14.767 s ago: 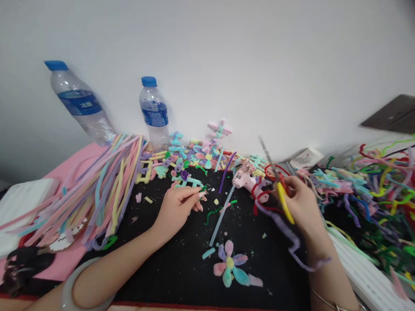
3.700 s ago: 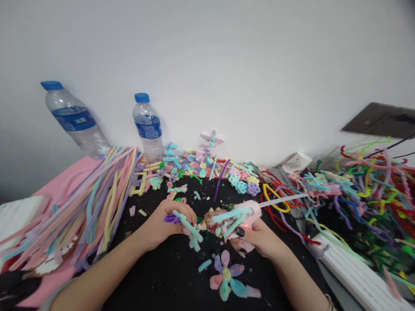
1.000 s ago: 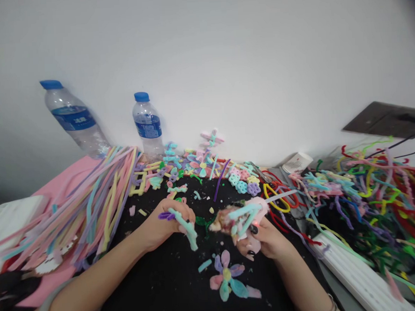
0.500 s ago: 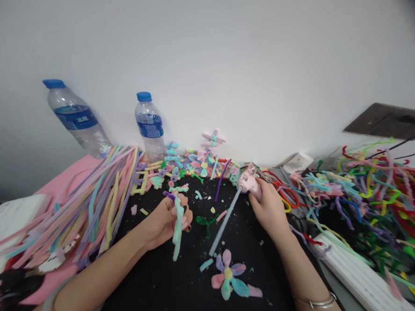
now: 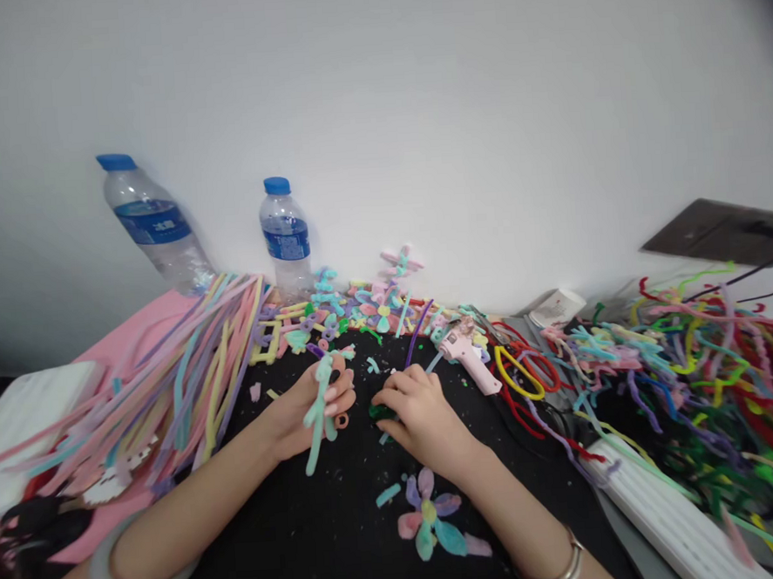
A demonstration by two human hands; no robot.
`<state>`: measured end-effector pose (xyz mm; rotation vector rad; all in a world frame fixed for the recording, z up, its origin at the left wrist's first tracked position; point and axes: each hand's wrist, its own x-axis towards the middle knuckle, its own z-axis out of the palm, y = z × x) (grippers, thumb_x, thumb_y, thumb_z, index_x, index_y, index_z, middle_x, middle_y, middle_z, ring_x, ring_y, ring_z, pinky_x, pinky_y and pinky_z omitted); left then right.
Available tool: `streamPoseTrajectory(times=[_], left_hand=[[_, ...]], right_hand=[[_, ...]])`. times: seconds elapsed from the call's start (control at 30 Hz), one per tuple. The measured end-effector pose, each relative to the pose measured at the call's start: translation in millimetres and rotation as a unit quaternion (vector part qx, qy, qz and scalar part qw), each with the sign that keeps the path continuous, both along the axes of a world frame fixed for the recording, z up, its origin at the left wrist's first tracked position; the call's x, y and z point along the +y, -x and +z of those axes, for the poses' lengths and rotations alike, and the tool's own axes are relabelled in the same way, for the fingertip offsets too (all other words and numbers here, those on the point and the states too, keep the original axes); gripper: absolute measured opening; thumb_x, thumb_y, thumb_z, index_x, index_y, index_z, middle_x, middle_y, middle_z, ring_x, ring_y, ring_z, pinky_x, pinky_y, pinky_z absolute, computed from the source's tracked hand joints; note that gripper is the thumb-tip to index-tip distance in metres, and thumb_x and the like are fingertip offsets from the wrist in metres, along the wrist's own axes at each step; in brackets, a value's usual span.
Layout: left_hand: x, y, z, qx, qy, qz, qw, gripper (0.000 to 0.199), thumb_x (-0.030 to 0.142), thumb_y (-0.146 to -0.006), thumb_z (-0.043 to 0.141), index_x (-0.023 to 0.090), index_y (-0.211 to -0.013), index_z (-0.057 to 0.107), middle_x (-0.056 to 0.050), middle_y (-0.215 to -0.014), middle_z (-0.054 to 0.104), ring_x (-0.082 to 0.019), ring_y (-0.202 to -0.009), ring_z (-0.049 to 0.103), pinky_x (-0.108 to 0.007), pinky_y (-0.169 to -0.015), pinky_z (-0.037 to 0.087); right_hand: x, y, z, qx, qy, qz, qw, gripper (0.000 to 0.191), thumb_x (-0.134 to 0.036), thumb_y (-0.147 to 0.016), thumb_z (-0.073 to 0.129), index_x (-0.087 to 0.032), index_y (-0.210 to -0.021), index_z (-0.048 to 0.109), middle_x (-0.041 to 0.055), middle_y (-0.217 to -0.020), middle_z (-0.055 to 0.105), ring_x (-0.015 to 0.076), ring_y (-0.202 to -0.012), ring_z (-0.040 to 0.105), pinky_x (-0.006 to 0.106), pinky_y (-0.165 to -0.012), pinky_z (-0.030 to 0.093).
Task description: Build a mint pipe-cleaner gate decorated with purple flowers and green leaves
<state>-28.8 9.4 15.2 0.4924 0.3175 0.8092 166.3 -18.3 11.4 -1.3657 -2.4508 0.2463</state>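
Observation:
My left hand (image 5: pixel 312 409) is closed on a mint-green pipe-cleaner piece (image 5: pixel 317 420) that hangs down in front of the fingers. A purple tip (image 5: pixel 315 351) sticks out above, and a small peach-coloured loop (image 5: pixel 342 421) shows under the fingertips. To the right, my right hand (image 5: pixel 420 414) bends over the black mat with its fingers closed round a dark green pipe-cleaner sprig (image 5: pixel 376 411), mostly hidden. Beyond that hand a pink glue gun (image 5: pixel 470 363) lies on the mat. A pipe-cleaner flower (image 5: pixel 429 512) with pastel petals lies nearer me.
Two water bottles (image 5: pixel 287 243) (image 5: pixel 156 225) stand by the wall. Long pastel pipe cleaners (image 5: pixel 189 380) lie at left, small finished shapes (image 5: pixel 361 307) along the back. At right are a tangle of coloured pipe cleaners (image 5: pixel 706 375) and a white power strip (image 5: pixel 668 508).
My right hand has let go of the glue gun, which now lies on the mat, and has moved left onto the green sprig. My left hand still holds the mint-green piece, slightly turned.

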Motion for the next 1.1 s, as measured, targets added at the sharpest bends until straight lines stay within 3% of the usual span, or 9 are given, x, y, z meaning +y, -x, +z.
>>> streamPoseTrajectory(times=[0.1,0.17,0.37,0.43,0.53,0.63,0.7,0.8,1.1], left_hand=[[-0.7,1.0,0.1,-0.006,0.008,-0.014,1.000,0.026,0.024,-0.072,0.074,0.016,-0.066,0.050,0.009,-0.051,0.041,-0.004,-0.043,0.037,-0.016,-0.046,0.049],[-0.8,1.2,-2.2,-0.004,0.005,-0.024,1.000,0.025,0.025,-0.074,0.072,0.016,-0.067,0.049,0.009,-0.050,0.041,-0.004,-0.042,0.037,-0.016,-0.046,0.048],[-3.1,-5.9,-14.2,0.121,-0.176,0.039,0.976,0.028,0.035,-0.068,0.076,0.017,-0.073,0.055,0.004,-0.056,0.057,-0.009,-0.047,0.051,-0.018,-0.046,0.041],[-6.3,-8.6,-14.1,0.224,-0.324,0.087,0.915,0.018,0.024,-0.068,0.076,0.016,-0.072,0.061,-0.001,-0.066,0.064,-0.013,-0.060,0.059,-0.023,-0.057,0.047],[-12.8,-10.3,-9.1,0.300,-0.564,0.173,0.750,0.006,0.012,-0.078,0.064,0.017,-0.075,0.065,-0.005,-0.076,0.068,-0.016,-0.072,0.063,-0.027,-0.068,0.049],[-18.6,-8.3,-3.4,0.302,-0.680,0.253,0.618,0.014,0.009,-0.083,0.055,0.016,-0.087,0.066,-0.009,-0.083,0.069,-0.017,-0.077,0.064,-0.028,-0.072,0.050],[-20.9,-5.7,-1.3,0.312,-0.720,0.282,0.552,0.015,0.009,-0.084,0.054,0.015,-0.091,0.066,-0.010,-0.084,0.070,-0.018,-0.079,0.065,-0.028,-0.074,0.051],[-23.1,-2.6,-1.6,0.333,-0.744,0.287,0.504,0.015,0.009,-0.085,0.052,0.014,-0.092,0.065,-0.011,-0.087,0.071,-0.019,-0.085,0.065,-0.029,-0.081,0.051],[-21.8,-0.6,-1.0,0.350,-0.773,0.274,0.453,0.014,0.012,-0.086,0.053,0.016,-0.093,0.064,-0.007,-0.089,0.073,-0.017,-0.085,0.066,-0.028,-0.082,0.053]], right_hand=[[4.8,8.5,-2.1,0.027,0.030,0.017,0.999,0.010,-0.012,-0.075,0.065,-0.019,-0.081,0.061,0.0012,-0.081,0.059,0.0184,-0.081,0.050,0.031,-0.069,0.035],[6.9,9.7,2.3,0.115,0.061,-0.008,0.991,0.010,-0.008,-0.077,0.058,-0.018,-0.078,0.057,-0.0014,-0.072,0.055,0.0136,-0.070,0.050,0.027,-0.065,0.037],[0.4,3.4,30.4,0.423,0.147,-0.125,0.885,0.007,-0.019,-0.078,0.058,-0.017,-0.076,0.052,-0.0044,-0.060,0.050,0.0091,-0.052,0.048,0.020,-0.049,0.039],[-5.0,-1.2,34.9,0.464,0.111,-0.134,0.869,0.008,-0.020,-0.078,0.059,-0.018,-0.075,0.052,-0.0029,-0.063,0.053,0.0096,-0.053,0.050,0.021,-0.049,0.041],[-14.8,-7.7,33.6,0.473,0.021,-0.137,0.870,0.006,-0.017,-0.080,0.058,-0.019,-0.078,0.053,0.0006,-0.074,0.058,0.0104,-0.059,0.055,0.021,-0.051,0.045],[-24.6,-11.6,27.3,0.451,-0.055,-0.122,0.882,0.009,-0.011,-0.079,0.058,-0.020,-0.081,0.056,0.0034,-0.083,0.061,0.0133,-0.071,0.060,0.023,-0.060,0.050],[-30.3,-12.8,22.8,0.440,-0.089,-0.111,0.887,0.014,-0.007,-0.077,0.060,-0.020,-0.082,0.057,0.0041,-0.084,0.063,0.0155,-0.079,0.062,0.026,-0.067,0.052],[-37.0,-13.5,17.3,0.418,-0.118,-0.099,0.895,0.018,-0.004,-0.076,0.061,-0.020,-0.083,0.058,0.0051,-0.085,0.066,0.0174,-0.082,0.064,0.028,-0.070,0.053],[-48.9,-8.9,16.6,0.364,-0.162,-0.029,0.917,0.030,0.005,-0.074,0.057,-0.020,-0.090,0.056,0.0057,-0.085,0.063,0.0161,-0.077,0.064,0.026,-0.064,0.053]])
